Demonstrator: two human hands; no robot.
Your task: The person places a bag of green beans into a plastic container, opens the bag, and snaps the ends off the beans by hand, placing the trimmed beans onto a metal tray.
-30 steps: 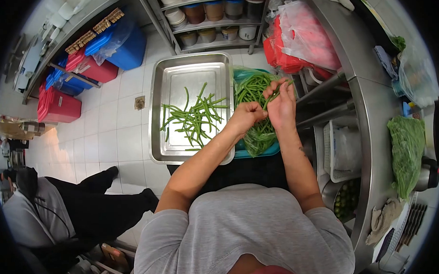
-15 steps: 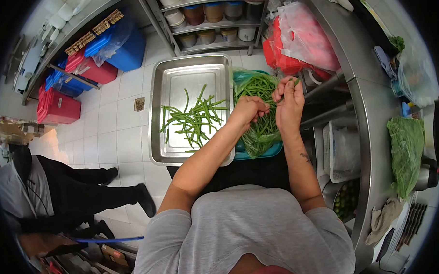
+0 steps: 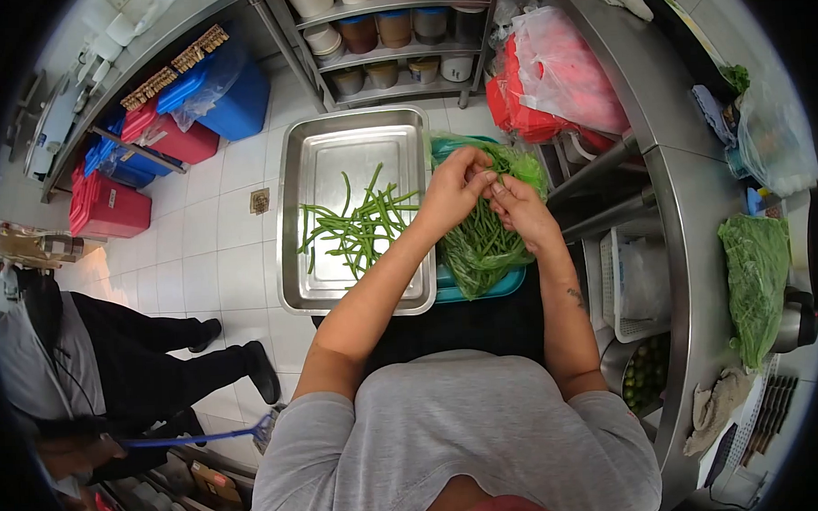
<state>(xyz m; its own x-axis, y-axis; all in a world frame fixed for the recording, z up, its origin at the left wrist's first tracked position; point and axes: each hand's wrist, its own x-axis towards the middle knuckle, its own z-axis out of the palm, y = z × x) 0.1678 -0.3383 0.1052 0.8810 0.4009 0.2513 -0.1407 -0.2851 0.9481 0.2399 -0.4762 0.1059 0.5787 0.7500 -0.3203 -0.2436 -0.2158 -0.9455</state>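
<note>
My left hand (image 3: 459, 189) and my right hand (image 3: 523, 211) meet fingertip to fingertip over the bag of beans. Both are closed in a pinch on a green bean, most of it covered by the fingers. Under them, many whole green beans (image 3: 491, 239) lie in an opened green plastic bag (image 3: 468, 273). The bag rests in a teal basin (image 3: 509, 283). To its left stands a rectangular steel tray (image 3: 290, 215), with a loose pile of green beans (image 3: 363, 226) at its middle. My left forearm crosses the tray's near right corner.
A steel shelf (image 3: 393, 51) with lidded tubs stands ahead. Red plastic bags (image 3: 530, 98) sit at the far right, beside a steel counter (image 3: 672, 174). Blue and red bins (image 3: 228, 100) line the left. At lower left, another person (image 3: 151, 355) holds a blue-handled tool (image 3: 199, 438).
My right hand has come left and down to meet my left hand, which rose slightly. At lower left, the other person's blue-handled tool has come further into view.
</note>
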